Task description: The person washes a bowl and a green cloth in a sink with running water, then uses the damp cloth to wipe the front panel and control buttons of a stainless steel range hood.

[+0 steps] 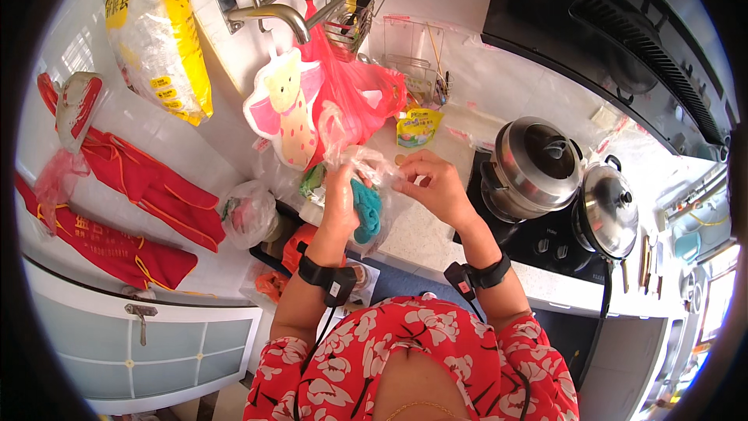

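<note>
A clear, crumpled plastic bag (371, 161) is stretched between my two hands above the countertop. My left hand (339, 199) grips its gathered top. Just beside that palm hangs a folded teal cloth (367, 210); whether it is inside the bag or only behind the film, I cannot tell. At the bag's right edge, my right hand (431, 184) pinches the film between thumb and fingertips. A red plastic bag (359, 96) hangs from the rail just beyond my hands, next to an animal-shaped hand towel (286, 108). Each wrist wears a black strap with a small device.
Right of my hands, a steamer pot (532, 169) and a lidded wok (610, 210) stand on the black gas hob (540, 242). A yellow pouch (418, 127) is on the countertop (421, 228). Red aprons (146, 181) hang at left, and a range hood (613, 29) juts out above.
</note>
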{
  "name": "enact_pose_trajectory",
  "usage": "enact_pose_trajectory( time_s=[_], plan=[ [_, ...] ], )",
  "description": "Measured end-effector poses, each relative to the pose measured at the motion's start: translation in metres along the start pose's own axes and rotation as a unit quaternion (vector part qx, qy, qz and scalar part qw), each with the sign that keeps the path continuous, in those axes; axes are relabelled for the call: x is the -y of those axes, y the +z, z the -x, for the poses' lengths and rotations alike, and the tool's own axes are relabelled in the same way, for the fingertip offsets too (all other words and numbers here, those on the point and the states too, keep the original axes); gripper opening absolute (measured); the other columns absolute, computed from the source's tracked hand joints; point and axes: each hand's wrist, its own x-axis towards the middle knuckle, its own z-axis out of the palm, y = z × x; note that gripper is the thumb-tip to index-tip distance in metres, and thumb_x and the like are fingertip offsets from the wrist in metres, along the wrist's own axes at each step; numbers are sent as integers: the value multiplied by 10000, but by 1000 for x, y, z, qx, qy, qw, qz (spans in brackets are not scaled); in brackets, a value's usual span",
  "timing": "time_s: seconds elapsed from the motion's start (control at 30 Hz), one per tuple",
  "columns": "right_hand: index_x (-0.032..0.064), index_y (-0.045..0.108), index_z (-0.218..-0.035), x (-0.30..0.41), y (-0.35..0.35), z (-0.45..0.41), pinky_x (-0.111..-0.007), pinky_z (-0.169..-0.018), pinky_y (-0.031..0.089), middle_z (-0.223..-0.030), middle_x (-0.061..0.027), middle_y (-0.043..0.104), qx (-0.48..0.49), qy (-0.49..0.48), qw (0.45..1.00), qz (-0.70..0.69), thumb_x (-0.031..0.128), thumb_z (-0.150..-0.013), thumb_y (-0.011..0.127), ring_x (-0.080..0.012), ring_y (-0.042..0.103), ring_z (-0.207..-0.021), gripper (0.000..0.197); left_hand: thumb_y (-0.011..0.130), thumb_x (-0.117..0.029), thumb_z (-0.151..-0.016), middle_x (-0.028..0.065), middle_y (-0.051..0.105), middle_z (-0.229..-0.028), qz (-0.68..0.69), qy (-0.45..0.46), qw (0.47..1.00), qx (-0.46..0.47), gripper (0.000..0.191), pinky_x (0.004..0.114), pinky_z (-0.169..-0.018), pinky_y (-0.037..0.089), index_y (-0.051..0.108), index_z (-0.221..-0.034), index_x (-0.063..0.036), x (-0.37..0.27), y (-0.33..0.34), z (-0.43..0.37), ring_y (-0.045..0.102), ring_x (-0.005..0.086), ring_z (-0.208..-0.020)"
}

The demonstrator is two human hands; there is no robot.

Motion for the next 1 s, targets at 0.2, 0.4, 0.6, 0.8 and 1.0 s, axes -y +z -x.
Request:
enact_pose_trajectory(
  time_s=[0.2,0.4,0.6,0.8,1.0],
  plan=[
    [70,557,-893,-10,-21,-3,-214,-635,436,-876,-11,600,9,177,859,-480,122,-853,596,-92,562,-765,76,504,-314,-818,79,532,-860,-2,45,984,174,279,273,-663,411,503,-856,-38,8,-20,-5,515,172,-776],
    [53,490,-1058,-2,-26,-2,-250,-662,455,-1031,-61,558,-129,16,931,-341,136,-789,671,-113,553,-823,335,477,-352,-821,28,397,-764,84,-17,989,123,279,261,-688,351,432,-773,-81,9,-8,-9,407,155,-777],
    [30,634,-790,-3,-27,18,-193,-560,375,-666,27,557,-15,122,990,-66,196,-802,666,-63,481,-600,169,487,-326,-824,24,404,-771,123,-23,985,121,243,280,-695,377,441,-771,-94,12,-11,-11,414,156,-781],
    [55,622,-790,-8,-39,13,-199,-540,382,-703,9,597,-85,183,930,-307,251,-836,634,-56,488,-588,202,529,-283,-848,8,423,-685,125,-72,986,-81,226,291,-690,433,434,-730,-115,2,-31,-16,451,152,-688],
    [65,613,-829,-46,-35,15,-210,-537,392,-670,23,563,-138,176,860,-458,222,-871,589,-62,486,-575,163,508,-232,-888,-14,379,-653,188,0,982,-36,271,258,-637,390,389,-668,-127,2,-23,-16,412,129,-639]
  ],
)
